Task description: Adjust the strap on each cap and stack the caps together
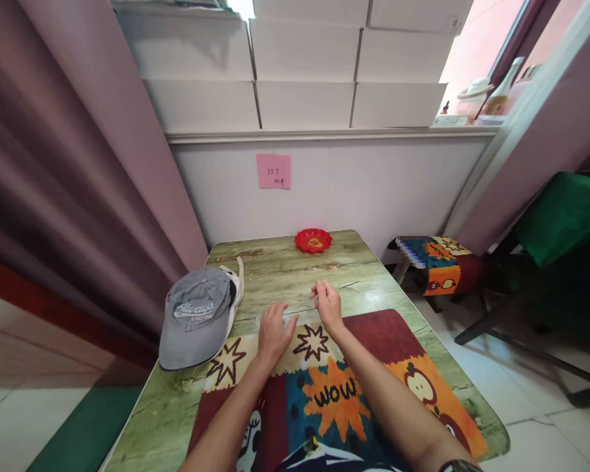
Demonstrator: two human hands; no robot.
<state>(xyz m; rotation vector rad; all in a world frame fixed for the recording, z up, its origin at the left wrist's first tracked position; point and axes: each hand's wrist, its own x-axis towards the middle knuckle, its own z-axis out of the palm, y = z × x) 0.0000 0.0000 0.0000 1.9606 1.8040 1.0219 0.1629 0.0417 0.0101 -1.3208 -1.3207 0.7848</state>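
My left hand [275, 331] is over the far edge of the patterned mat [373, 331], its thumb apart from the fingers and nothing visible in it. A little to the right, my right hand [327, 305] hovers just past the mat's far edge with its fingers curled in; I see no object in it. The mat has starbursts, apples and the word "WOW". To the left of my hands a grey cap [196, 314] with white lettering lies on the green wood-grain table [270, 262]. Beyond my hands, a red scalloped dish [313, 240] sits near the table's back edge.
A pink note [274, 172] is stuck on the wall behind the table. Curtains [122, 144] hang at both sides. At the right are a stool [435, 262] with a similar mat and a green cloth [560, 216]; bottles [504, 92] stand on the windowsill.
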